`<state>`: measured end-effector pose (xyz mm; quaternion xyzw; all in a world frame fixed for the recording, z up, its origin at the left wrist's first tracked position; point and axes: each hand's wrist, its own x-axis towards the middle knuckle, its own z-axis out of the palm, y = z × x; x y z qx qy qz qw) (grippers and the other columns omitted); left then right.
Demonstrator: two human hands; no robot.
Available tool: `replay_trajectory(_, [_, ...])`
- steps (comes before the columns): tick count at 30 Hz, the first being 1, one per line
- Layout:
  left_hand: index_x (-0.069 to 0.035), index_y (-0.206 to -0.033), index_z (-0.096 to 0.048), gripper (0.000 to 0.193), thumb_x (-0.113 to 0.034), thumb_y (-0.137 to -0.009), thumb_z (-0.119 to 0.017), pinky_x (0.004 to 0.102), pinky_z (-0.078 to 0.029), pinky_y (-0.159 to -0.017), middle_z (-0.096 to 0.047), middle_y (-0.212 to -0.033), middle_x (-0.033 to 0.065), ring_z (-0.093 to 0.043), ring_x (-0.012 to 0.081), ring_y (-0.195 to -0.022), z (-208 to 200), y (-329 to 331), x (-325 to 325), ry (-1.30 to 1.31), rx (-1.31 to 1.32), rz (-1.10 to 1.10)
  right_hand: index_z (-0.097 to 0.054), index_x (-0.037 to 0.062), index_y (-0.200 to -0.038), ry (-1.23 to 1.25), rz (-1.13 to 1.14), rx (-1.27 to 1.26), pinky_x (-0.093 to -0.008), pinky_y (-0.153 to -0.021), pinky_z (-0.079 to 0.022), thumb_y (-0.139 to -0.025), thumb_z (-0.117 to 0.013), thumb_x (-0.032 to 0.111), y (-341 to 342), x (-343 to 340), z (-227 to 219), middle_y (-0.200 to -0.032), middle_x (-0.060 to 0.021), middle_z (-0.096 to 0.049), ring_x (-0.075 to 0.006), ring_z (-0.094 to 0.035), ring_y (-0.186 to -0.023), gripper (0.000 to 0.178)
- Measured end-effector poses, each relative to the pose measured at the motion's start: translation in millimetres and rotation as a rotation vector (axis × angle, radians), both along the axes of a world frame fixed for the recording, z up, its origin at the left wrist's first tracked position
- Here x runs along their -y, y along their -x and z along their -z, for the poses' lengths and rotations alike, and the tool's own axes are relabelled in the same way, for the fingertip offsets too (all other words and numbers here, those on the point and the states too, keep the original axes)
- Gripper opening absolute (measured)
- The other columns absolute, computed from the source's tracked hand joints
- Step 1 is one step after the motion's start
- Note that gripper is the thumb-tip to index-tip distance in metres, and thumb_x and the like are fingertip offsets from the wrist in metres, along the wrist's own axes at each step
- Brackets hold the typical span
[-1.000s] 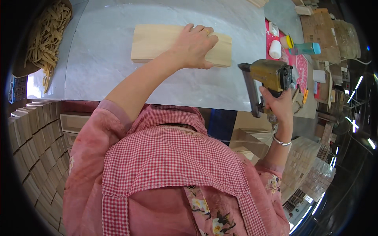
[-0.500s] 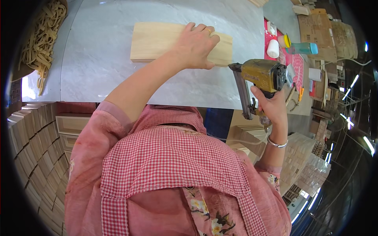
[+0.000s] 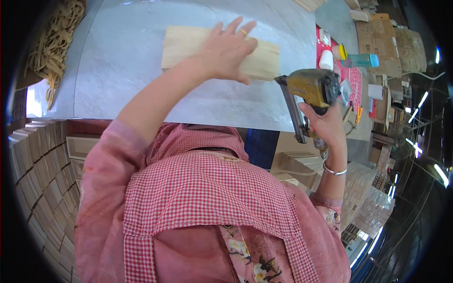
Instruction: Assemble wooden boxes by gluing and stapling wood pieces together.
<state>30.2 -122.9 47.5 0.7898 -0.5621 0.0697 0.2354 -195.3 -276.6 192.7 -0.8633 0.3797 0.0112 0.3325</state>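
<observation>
A pale rectangular wooden board (image 3: 181, 45) lies on the light grey marbled tabletop (image 3: 127, 89). Over its middle is my left hand (image 3: 229, 52), fingers spread and slightly blurred; whether the palm touches the wood is hard to tell. My right hand (image 3: 325, 122) is wrapped round the handle of a yellow and black nail gun (image 3: 304, 87). The gun's nose is at the board's right end, close to its near corner. Its long magazine slants down toward the table's front edge.
Tan strips (image 3: 52, 47) hang in a bundle at the far left. Right of the table are a white bottle (image 3: 326, 60), a teal bottle (image 3: 361, 60) and cardboard boxes (image 3: 377, 42). Stacked wooden pieces (image 3: 42, 188) stand at lower left. A hose (image 3: 299, 173) runs below the gun.
My left hand has loosened, its fingers lifting and spreading, and has shifted slightly left. The nail gun stays at the board's right end in my right hand.
</observation>
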Motion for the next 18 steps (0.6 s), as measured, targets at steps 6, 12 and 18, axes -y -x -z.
replay_trajectory(6, [-0.011, -0.096, -0.053, 0.054, -0.023, -0.057, -0.087, 0.0468, -0.041, -0.104, -0.053, -0.141, 0.0119, -0.049, 0.0335, -0.129, -23.3, -52.8, -100.9, -0.212, 0.013, -0.084, -0.069, -0.0047, -0.103, -0.077, 0.058, 0.006, -0.0279, -0.057, -0.050, -0.083, -0.077, 0.010, 0.9, -14.8, -12.4, -0.080, -0.0071, -0.071, -0.0152, -0.062, -0.063, 0.026])
replay_trajectory(12, [-0.011, -0.100, -0.057, 0.052, -0.023, -0.058, -0.084, 0.0416, -0.046, -0.093, -0.061, -0.121, 0.0095, -0.058, 0.0289, -0.106, -17.7, -49.1, -106.8, -0.227, -0.123, -0.123, -0.068, -0.0041, -0.104, -0.029, -0.071, 0.077, -0.0276, -0.055, -0.048, -0.083, -0.078, 0.010, -13.7, -27.3, -2.3, -0.080, -0.0074, -0.070, -0.0145, -0.060, -0.060, 0.027])
replay_trajectory(18, [-0.011, -0.105, -0.062, 0.054, -0.027, -0.057, -0.083, 0.0401, -0.047, -0.087, -0.064, -0.110, 0.0090, -0.060, 0.0279, -0.097, -7.2, -29.6, -90.9, -0.059, -0.045, -0.198, -0.067, -0.0025, -0.100, -0.070, -0.046, 0.058, -0.0253, -0.046, -0.041, -0.083, -0.079, 0.012, -26.7, -34.0, 2.5, -0.074, -0.0063, -0.067, -0.0116, -0.053, -0.051, 0.025])
